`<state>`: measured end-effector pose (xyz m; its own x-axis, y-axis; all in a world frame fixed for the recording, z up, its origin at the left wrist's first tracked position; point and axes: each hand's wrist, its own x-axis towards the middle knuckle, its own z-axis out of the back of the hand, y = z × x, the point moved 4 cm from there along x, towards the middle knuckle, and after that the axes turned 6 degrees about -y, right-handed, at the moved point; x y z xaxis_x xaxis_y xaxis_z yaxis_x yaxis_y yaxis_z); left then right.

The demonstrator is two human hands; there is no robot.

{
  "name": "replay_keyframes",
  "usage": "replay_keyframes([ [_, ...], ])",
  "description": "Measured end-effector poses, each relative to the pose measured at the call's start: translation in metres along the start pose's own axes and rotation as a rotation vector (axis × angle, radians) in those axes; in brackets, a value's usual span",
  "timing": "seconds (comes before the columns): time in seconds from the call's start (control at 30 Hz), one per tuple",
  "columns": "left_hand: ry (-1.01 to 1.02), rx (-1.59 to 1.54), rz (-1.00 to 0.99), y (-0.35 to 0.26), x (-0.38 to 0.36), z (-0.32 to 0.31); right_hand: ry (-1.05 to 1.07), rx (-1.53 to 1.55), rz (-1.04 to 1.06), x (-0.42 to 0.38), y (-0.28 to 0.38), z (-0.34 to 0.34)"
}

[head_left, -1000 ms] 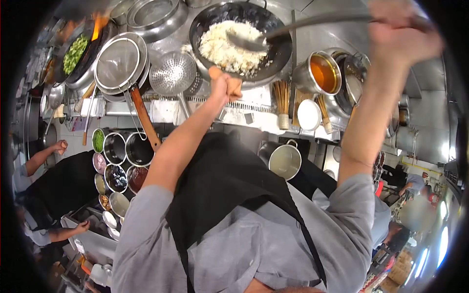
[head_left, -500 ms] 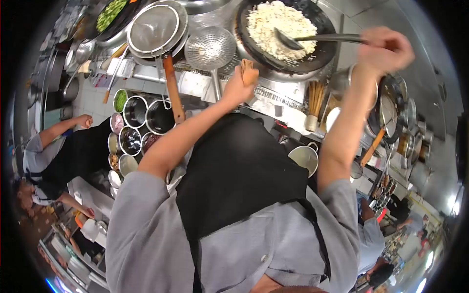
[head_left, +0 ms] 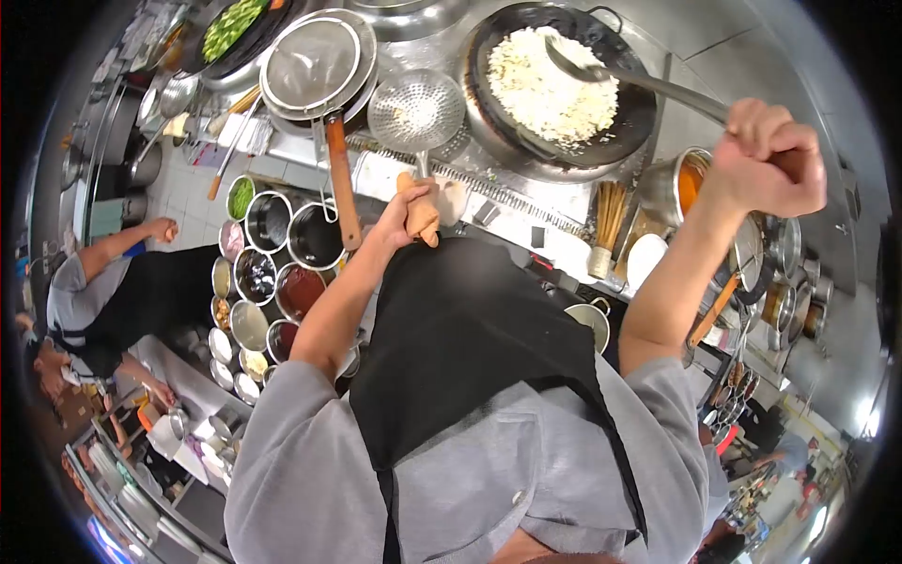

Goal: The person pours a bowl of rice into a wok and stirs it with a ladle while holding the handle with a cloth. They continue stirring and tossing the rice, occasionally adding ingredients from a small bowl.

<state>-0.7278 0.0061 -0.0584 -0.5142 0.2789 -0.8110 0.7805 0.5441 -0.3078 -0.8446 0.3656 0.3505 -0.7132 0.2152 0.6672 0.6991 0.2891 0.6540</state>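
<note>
My right hand (head_left: 775, 162) is closed around the handle of a long metal ladle (head_left: 672, 92). The ladle's bowl rests at the far edge of pale fried rice (head_left: 550, 94) in a black wok (head_left: 631, 122). Close to my apron, my left hand (head_left: 399, 214) is wrapped around what looks like a folded tan cloth (head_left: 425, 224). It overlaps the lower handle of a perforated skimmer (head_left: 416, 111), which lies left of the wok with a few pale bits in it. I cannot tell whether my left hand also grips that handle.
A wire strainer (head_left: 310, 64) with a wooden handle lies left of the skimmer. Several ingredient pots (head_left: 303, 291) stand lower left. A bamboo brush (head_left: 606, 230) and a metal pot (head_left: 665, 188) are right of centre. Another person (head_left: 155, 291) stands at far left.
My left hand has moved from the wok's near rim back toward my apron, by the skimmer's handle. The ladle's bowl has shifted to the far side of the rice as my right hand moved right.
</note>
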Motion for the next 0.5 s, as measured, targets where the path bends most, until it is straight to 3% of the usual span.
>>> replay_keyframes([
  [0.03, -0.030, -0.097, -0.065, 0.002, -0.006, -0.008, 0.016, 0.043, 0.091, -0.015, 0.000, -0.006],
  [0.07, -0.060, -0.192, -0.130, 0.003, -0.012, -0.013, -0.201, -0.068, 0.203, -0.036, -0.027, -0.014],
  [0.1, 0.139, -0.229, -0.215, 0.004, -0.004, -0.007, -0.250, -0.253, 0.308, -0.052, -0.063, -0.005],
  [0.13, 0.150, -0.212, -0.212, 0.001, -0.011, -0.008, -0.097, -0.633, 0.451, -0.063, -0.089, 0.002],
  [0.17, 0.064, -0.131, -0.225, -0.003, -0.024, -0.009, 0.027, -0.209, 0.088, -0.066, -0.118, 0.018],
  [0.27, -0.043, 0.021, -0.189, -0.002, -0.090, -0.021, -0.106, -0.211, -0.070, -0.018, -0.062, 0.001],
  [0.33, -0.042, 0.087, -0.204, -0.002, -0.140, -0.027, -0.001, 0.164, -0.114, -0.007, -0.003, -0.009],
  [0.43, -0.132, 0.259, -0.274, -0.002, -0.181, -0.026, 0.051, 0.075, 0.036, -0.055, 0.019, -0.020],
  [0.47, -0.133, 0.264, -0.280, -0.006, -0.184, -0.034, -0.013, -0.074, 0.077, -0.079, -0.001, -0.017],
  [0.5, -0.106, 0.382, -0.427, -0.016, -0.185, -0.049, -0.065, -0.248, 0.048, -0.099, -0.031, -0.013],
])
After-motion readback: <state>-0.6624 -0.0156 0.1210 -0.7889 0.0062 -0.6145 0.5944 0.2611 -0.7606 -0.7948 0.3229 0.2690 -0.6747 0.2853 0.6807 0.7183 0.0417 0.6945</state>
